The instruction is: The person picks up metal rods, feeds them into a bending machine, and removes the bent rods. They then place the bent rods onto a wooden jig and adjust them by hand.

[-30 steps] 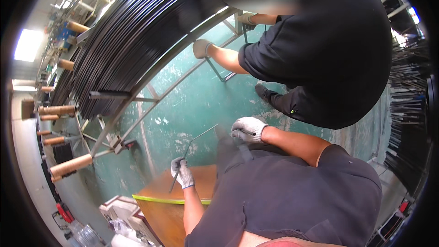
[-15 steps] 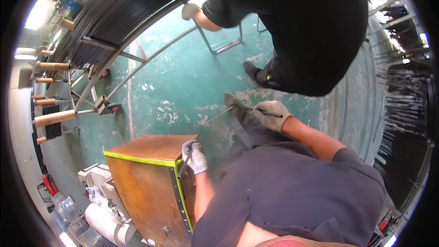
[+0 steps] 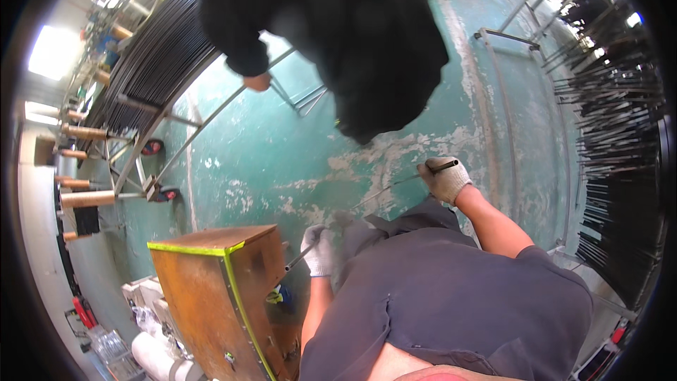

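Both my hands wear pale knitted gloves. My left hand (image 3: 319, 250) is closed round a thin dark metal tube (image 3: 295, 263), whose open end sticks out toward the wooden cabinet (image 3: 187, 275). Further right and farther out, my right hand (image 3: 446, 180) grips a similar tube end (image 3: 444, 166). A thin stretch of metal tube (image 3: 386, 190) runs from the right hand toward my legs. Its middle is blurred, so I cannot tell whether both ends belong to one bent piece. The cabinet, trimmed in yellow-green, stands to the left of my left hand, apart from it.
Ahead, another person in black (image 3: 338, 42) bends over, one hand (image 3: 257, 82) by a metal frame (image 3: 303, 99). A wheeled rack holds long black rods (image 3: 151, 49) at the left. More dark rods (image 3: 613, 169) fill the right side. Worn green floor (image 3: 247, 162) lies between.
My left hand has moved away from the cabinet, and my right hand has shifted right. The tube ends come along with them. The other person now appears farther left.
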A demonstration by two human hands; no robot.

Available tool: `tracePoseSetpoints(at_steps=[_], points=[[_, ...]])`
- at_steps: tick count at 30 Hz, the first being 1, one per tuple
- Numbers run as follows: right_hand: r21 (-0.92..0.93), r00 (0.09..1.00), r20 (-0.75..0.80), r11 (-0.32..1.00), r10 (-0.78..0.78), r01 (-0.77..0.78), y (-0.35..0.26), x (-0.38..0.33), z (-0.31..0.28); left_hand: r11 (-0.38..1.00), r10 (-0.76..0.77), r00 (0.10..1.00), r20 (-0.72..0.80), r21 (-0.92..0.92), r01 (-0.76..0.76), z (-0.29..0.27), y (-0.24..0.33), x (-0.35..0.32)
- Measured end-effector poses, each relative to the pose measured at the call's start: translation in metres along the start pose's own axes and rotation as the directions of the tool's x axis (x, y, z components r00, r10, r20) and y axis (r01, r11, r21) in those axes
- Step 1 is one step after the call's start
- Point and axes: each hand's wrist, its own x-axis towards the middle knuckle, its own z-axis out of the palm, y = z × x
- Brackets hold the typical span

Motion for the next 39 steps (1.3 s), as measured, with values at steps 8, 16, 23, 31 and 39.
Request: tracePoseSetpoints(at_steps=[8,16,23,31,39], points=[[0.297,0.926,-0.378,0.95,0.025,0.095,0.271,-0.018,-0.134,0.898,0.129,0.895,0.426,0.333,-0.288,0.259,0.118,-0.054],[-0.038,0.78,-0.617,0.986,0.107,-0.165,0.437,0.018,-0.269,0.913,0.164,0.799,0.578,0.218,-0.345,0.399,0.214,-0.029],[-0.06,0.757,-0.641,0.975,0.125,-0.212,0.461,0.136,-0.372,0.893,-0.015,0.822,0.57,0.378,-0.246,0.484,0.183,0.041],[-0.041,0.778,-0.625,0.992,0.064,-0.116,0.438,0.32,-0.454,0.946,-0.271,0.927,0.259,0.252,0.206,0.557,0.145,0.134],[-0.088,0.852,-0.52,0.996,-0.052,0.008,0.399,0.505,-0.505,0.911,-0.381,0.924,0.03,0.18,0.37,0.558,0.159,0.184]])
